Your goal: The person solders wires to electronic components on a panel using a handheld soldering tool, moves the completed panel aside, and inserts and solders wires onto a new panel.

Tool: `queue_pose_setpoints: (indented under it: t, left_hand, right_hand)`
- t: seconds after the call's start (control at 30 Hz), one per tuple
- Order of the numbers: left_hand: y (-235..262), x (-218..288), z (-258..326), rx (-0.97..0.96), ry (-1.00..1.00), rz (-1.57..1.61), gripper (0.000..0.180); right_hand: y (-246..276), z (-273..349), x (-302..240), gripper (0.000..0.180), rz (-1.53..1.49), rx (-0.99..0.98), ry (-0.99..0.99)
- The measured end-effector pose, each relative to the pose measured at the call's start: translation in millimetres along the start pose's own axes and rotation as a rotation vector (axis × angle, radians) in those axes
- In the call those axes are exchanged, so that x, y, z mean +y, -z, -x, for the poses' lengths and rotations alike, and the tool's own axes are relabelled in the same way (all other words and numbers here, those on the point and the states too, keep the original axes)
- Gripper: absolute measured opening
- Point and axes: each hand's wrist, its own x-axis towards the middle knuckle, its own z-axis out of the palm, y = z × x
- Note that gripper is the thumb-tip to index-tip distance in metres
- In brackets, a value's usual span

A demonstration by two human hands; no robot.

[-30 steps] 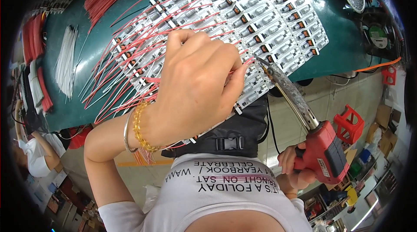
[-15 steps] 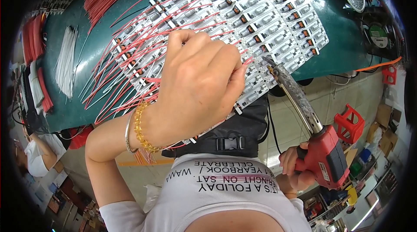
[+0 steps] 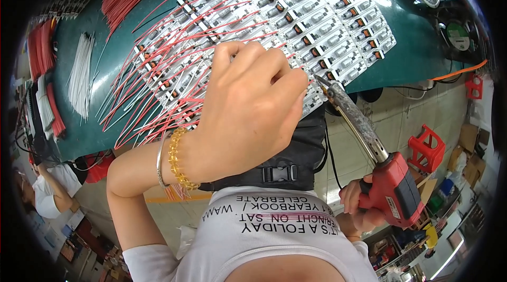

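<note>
Just right of the white board panel (image 3: 317, 23) on the green bench (image 3: 406, 55), the right hand (image 3: 362, 205) is gripping the red soldering gun (image 3: 388, 181), while the left hand (image 3: 248, 107) is pinching something hidden against the panel's near edge. Probably best keeping the tip steady on one joint.

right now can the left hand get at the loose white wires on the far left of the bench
Probably yes. The left hand rests on the panel of small boards, and only red leads and bare green bench lie between it and the white wires.
</note>
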Motion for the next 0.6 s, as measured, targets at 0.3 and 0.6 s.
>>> queue_pose_setpoints:
  t: [0.3,0.6]
  left_hand:
    - [-4,1,1,-0.015,0.003,-0.029,0.017]
    - [-2,3,-3,-0.016,-0.008,-0.019,0.017]
  right_hand:
    - [13,0,8,0.083,0.097,-0.085,-0.095]
    - [-9,2,-1,0.083,0.027,0.136,-0.064]
